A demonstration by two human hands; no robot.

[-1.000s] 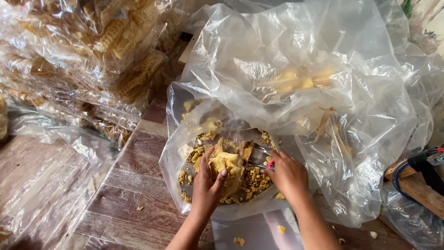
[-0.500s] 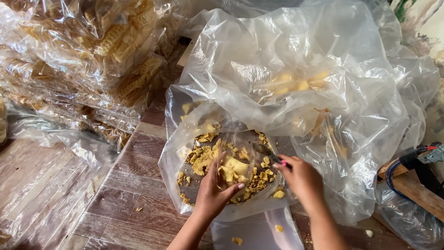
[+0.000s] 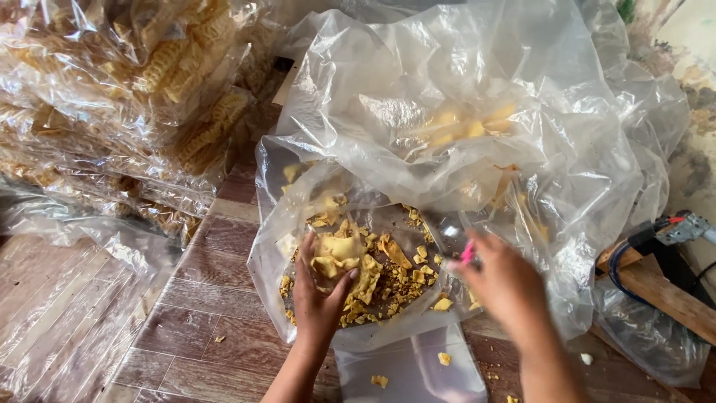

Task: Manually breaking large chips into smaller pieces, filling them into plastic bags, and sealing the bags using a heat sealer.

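step: gathering broken yellow cracker pieces inside large clear plastic bag | left hand fingers open, cupping pieces | right hand blurred, grip unclear | next: needs a firmer scoop

Wood-plank floor w/ big clear bag, stacked snack packs, crumbs.

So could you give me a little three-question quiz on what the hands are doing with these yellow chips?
1. True or false: the left hand touches the broken yellow chips.
2. What do the chips lie in?
3. Which stands to the left: A) stacked packed bags, B) a metal pot?

Key:
1. True.
2. A large clear plastic bag.
3. A.
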